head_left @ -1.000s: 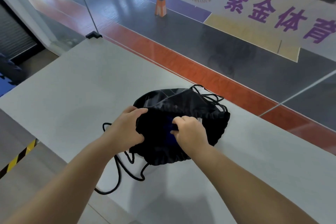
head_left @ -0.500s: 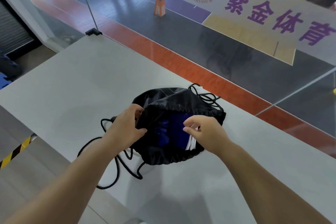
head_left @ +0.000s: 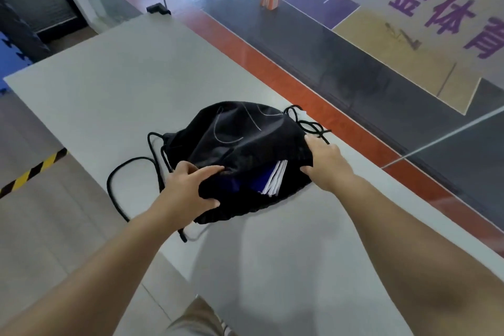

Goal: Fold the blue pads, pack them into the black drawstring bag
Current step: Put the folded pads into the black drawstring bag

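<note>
Our left hand (head_left: 188, 188) has its fingers (head_left: 207, 172) pinched on the near lip of the black drawstring bag (head_left: 245, 139), and our right hand (head_left: 324, 163) is clamped on the far side of the same opening, so the mouth sits stretched between the two grips. Right between our fingers you can see the blue pads (head_left: 268, 180) tucked inside, folded into a stack with white edges poking toward the opening. So folding and packing look pretty much done to us; no loose pads show anywhere on the counter (head_left: 122, 84). What's left is probably cinching it shut. The cords (head_left: 128, 166) trail out past our left fingers over the counter edge, with more bunched just beyond the right ones.
</note>
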The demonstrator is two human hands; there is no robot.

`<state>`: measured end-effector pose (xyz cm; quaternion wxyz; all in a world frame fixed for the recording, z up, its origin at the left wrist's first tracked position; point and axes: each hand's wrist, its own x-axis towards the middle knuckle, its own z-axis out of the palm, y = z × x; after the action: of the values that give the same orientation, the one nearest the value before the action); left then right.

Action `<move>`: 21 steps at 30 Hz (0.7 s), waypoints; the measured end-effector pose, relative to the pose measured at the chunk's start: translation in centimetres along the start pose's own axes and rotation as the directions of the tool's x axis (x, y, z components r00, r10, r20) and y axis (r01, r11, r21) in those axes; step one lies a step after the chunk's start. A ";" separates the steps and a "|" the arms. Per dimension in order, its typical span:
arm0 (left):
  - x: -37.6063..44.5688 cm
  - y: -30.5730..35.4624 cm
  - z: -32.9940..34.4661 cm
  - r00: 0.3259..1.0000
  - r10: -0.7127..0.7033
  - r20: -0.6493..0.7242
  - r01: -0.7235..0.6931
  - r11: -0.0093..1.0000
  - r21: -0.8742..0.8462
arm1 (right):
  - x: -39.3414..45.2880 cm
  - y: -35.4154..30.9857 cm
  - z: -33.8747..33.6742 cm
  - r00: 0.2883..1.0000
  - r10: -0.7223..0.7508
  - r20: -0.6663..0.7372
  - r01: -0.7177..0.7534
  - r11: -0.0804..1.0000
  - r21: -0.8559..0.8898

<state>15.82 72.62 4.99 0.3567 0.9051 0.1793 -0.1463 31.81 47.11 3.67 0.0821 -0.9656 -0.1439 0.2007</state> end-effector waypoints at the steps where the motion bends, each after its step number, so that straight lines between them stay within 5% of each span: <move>1: -0.4 -0.1 0.5 1.000 -0.019 -0.008 0.019 1.000 0.019 | 0.3 0.3 0.0 0.998 0.017 0.063 -0.016 0.999 -0.031; 5: -1.7 -0.7 2.7 0.997 -0.049 -0.059 0.048 0.999 -0.005 | 0.4 1.5 0.5 0.979 0.072 0.190 -0.054 0.993 -0.102; 11: -3.2 -0.5 4.5 0.977 0.023 -0.214 -0.002 0.995 0.100 | -0.8 2.7 2.3 0.984 0.107 0.139 -0.077 0.975 -0.207; 15: -3.7 -0.5 4.8 0.963 -0.078 -0.257 0.101 0.992 0.078 | -1.8 3.4 3.3 0.951 0.224 0.214 -0.165 0.951 -0.261; 21: -4.1 -0.4 6.0 0.978 -0.126 -0.168 0.165 0.956 0.243 | -5.0 5.0 4.5 0.974 0.125 0.190 -0.038 0.913 -0.406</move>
<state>11.18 67.87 2.15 0.2105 0.9363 0.2516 -0.1251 26.74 41.23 0.30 -0.1409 -0.9401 -0.1491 0.2722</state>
